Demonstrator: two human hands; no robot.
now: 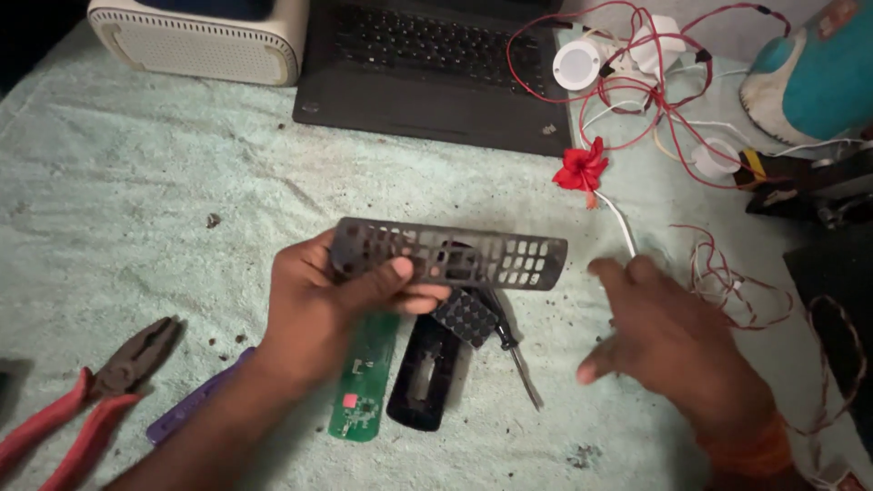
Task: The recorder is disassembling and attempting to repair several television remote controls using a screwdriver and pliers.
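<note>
Left hand fingers pinch the left end of the remote front cover, thumb on top; it's held just above the cloth, centre of scene. Right hand is open and blurred, fingers spread, holding nothing, just right of the cover.

To handle it well: grip the edges, not the thin ribs between key holes.

Cover's long axis runs left-right, nearly level, free end pointing right.

Beneath it: green circuit board, black back shell, rubber keypad, screwdriver. Pliers near left.
</note>
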